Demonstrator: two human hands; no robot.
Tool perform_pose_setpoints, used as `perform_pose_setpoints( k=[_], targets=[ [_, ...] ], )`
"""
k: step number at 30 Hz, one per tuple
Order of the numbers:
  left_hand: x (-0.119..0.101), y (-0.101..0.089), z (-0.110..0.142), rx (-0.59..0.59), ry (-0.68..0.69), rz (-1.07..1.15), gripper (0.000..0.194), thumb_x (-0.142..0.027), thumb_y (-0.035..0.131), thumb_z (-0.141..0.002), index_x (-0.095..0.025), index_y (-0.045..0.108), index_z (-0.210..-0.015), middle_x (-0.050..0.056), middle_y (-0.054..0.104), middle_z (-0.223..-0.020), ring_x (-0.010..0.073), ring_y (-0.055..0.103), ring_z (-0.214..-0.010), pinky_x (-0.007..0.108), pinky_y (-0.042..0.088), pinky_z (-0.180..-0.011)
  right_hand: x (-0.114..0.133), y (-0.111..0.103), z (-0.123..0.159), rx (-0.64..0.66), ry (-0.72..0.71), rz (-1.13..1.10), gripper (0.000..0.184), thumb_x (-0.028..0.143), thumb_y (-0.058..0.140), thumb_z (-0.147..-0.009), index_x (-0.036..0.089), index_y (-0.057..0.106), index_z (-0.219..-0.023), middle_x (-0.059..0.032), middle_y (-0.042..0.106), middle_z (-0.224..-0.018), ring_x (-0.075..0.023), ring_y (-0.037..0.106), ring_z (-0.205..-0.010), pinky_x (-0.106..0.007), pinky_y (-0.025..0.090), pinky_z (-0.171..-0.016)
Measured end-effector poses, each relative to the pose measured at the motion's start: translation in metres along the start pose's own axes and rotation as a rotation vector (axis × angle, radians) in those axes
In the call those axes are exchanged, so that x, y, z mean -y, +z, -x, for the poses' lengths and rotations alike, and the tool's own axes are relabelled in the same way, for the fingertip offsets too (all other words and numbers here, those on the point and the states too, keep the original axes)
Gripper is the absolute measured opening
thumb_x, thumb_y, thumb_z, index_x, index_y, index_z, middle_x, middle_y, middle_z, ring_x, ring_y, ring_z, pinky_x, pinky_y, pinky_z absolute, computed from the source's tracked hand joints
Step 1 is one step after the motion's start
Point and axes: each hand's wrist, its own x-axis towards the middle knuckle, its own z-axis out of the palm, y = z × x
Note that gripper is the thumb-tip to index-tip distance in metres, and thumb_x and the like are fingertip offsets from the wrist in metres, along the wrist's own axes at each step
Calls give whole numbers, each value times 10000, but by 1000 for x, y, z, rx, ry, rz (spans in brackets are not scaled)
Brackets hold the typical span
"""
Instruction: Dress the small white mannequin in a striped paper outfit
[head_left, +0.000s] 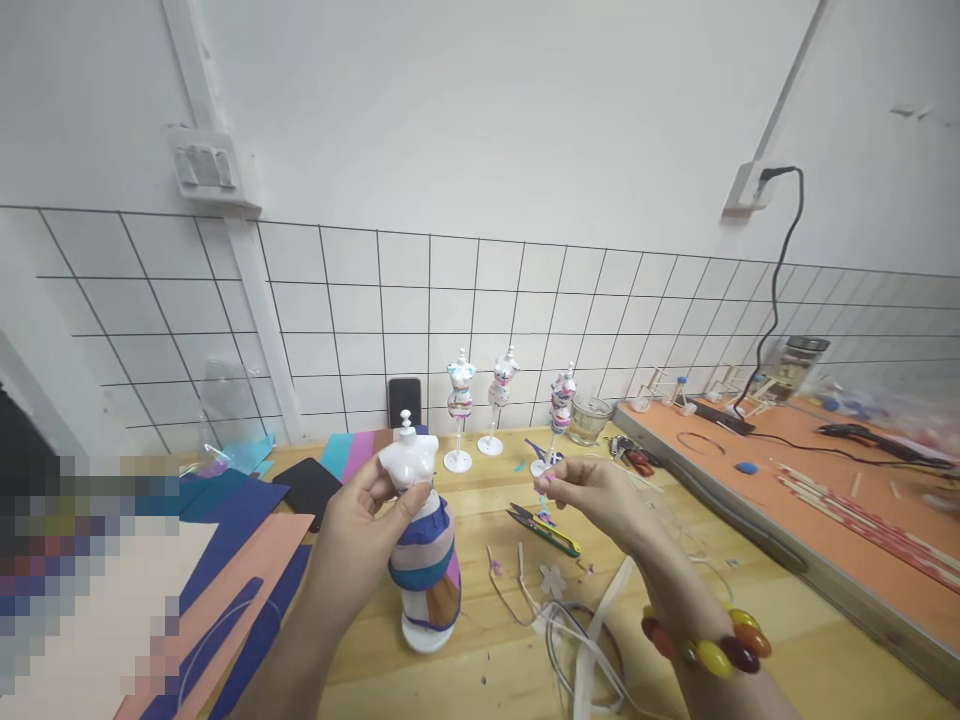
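Mannequin of glossy white plastic (411, 458), in a blue, pink and teal banded dress (421, 553), is in the left hand (356, 530), curled around its torso, some fingers hidden behind; whether its round base (427, 638) touches the pale wooden counter (480, 620) is unclear. The right hand (589, 495) pinches its fingertips together, anything between them indistinct, near yellow-handled snips (551, 532).

Yellow, orange, seemingly maroon bead bracelet (714, 658)
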Motion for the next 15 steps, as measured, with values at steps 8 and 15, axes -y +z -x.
perform_pose_setpoints(
  k=[8,15],
  targets=[
    [16,8,-4,8,17,-65,674,-401,648,-776,-200,383,-1363,115,700,-1080,267,617,-1069,370,494,-845,-74,21,-36,14,261,518,173,299,592,-880,138,641,-917,-50,657,-913,-179,626,-813,-343,514,-726],
    [12,11,-2,0,45,-125,645,-421,629,-779,-199,401,-1340,96,698,-1074,255,609,-1085,357,469,-885,-83,43,-31,137,305,701,269,297,551,-916,168,570,-1151,-87,589,-1170,-207,608,-973,-399,516,-822]
  ],
)
